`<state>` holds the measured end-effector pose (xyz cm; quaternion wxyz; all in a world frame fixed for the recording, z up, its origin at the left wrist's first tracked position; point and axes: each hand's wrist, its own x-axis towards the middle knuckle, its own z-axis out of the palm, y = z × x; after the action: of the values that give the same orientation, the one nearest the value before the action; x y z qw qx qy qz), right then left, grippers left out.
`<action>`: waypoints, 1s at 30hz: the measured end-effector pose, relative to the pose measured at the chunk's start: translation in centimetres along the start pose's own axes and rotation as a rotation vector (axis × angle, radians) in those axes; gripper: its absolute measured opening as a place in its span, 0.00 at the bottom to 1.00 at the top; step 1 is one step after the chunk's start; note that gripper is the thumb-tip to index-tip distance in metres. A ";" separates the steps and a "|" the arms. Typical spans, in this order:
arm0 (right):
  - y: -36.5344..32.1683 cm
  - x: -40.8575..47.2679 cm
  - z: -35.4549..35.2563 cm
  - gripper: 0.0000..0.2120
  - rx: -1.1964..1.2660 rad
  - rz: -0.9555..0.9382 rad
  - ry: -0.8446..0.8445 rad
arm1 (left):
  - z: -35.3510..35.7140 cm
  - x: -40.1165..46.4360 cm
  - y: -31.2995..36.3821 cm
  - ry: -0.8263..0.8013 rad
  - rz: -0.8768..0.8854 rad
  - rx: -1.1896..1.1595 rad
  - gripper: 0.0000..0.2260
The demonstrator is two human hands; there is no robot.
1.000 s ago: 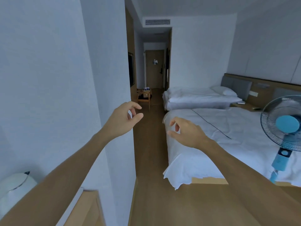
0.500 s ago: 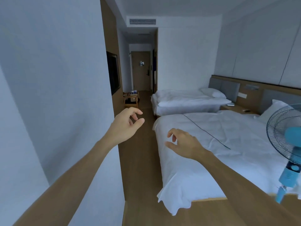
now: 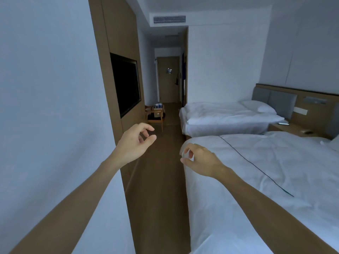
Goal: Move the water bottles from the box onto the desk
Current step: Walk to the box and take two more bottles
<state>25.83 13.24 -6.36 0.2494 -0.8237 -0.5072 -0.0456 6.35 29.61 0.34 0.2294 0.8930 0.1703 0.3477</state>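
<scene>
Ahead, a hotel-room aisle with both hands raised and holding nothing.

The near bed (image 3: 256, 171) fills the right side, a second bed (image 3: 225, 116) lies beyond it, and a dark television (image 3: 125, 84) hangs on the wood panel at left. At the far end of the aisle stands a small wooden rack (image 3: 155, 115) with something blue-and-white on top; whether that is the box of bottles I cannot tell. No desk shows. The left hand (image 3: 134, 143) and right hand (image 3: 199, 161) hover with fingers loosely curled and slightly apart; the rack lies well beyond both, slightly nearer the left hand's line.
</scene>
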 end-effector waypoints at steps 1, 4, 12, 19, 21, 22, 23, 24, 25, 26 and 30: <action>0.9 1.9 0.2 0.11 0.008 -0.004 -0.003 | 0.5 1.4 -0.7 0.003 -0.006 0.000 0.11; 3.2 7.1 1.5 0.10 0.023 -0.012 -0.026 | 1.9 5.3 -3.2 -0.006 -0.020 -0.008 0.10; 7.8 21.8 5.8 0.09 0.006 -0.081 -0.060 | 5.7 16.6 -12.3 0.001 -0.043 -0.010 0.10; 10.8 36.3 9.9 0.09 0.004 -0.071 -0.059 | 8.8 29.6 -21.9 -0.002 -0.056 -0.048 0.10; 11.7 40.2 10.4 0.10 -0.026 -0.063 -0.053 | 9.6 33.4 -24.1 -0.025 -0.055 -0.044 0.10; 12.1 42.0 10.6 0.10 -0.036 -0.061 -0.039 | 10.0 35.4 -25.1 -0.032 -0.051 -0.030 0.10; 12.6 43.8 10.8 0.11 -0.042 -0.058 -0.024 | 10.4 37.3 -26.1 -0.036 -0.047 -0.014 0.10; 13.1 45.6 11.0 0.12 -0.048 -0.055 -0.014 | 10.9 39.2 -27.1 -0.036 -0.045 -0.004 0.09; 13.6 47.1 11.2 0.12 -0.057 -0.053 -0.012 | 11.4 40.9 -28.0 -0.036 -0.043 -0.003 0.09; 14.1 48.6 11.4 0.13 -0.067 -0.051 -0.013 | 12.0 42.5 -28.9 -0.035 -0.037 -0.008 0.09; 17.2 54.8 12.9 0.13 -0.064 -0.030 0.002 | 15.1 48.5 -32.5 -0.016 -0.022 -0.023 0.08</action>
<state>64.66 57.48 -5.93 0.2226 -0.8236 -0.5174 -0.0661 46.14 74.96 -0.33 0.2447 0.8912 0.1743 0.3398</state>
